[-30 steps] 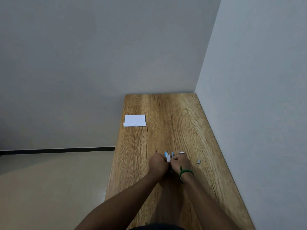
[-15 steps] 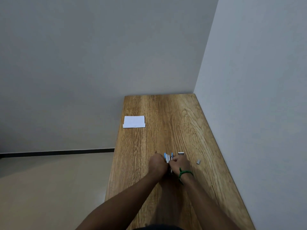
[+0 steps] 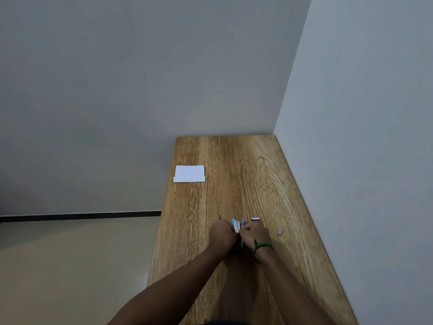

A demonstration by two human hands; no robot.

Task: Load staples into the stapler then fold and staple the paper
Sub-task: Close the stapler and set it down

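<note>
One white paper (image 3: pixel 189 174) lies at 11 o'clock, on the table (image 3: pixel 234 160)'s left edge. Our left hand (image 3: pixel 222 233) grips the opened blue stapler (image 3: pixel 237 226); our right hand (image 3: pixel 254 233) pinches its other side. At 1 o'clock sits a small box (image 3: pixel 255 219), contents too small to tell; at 3 o'clock, a staple strip (image 3: pixel 280 231). Nothing has shifted this past second. Bare wood runs toward 12 o'clock; a wall (image 3: pixel 351 160) bounds the right edge.
</note>
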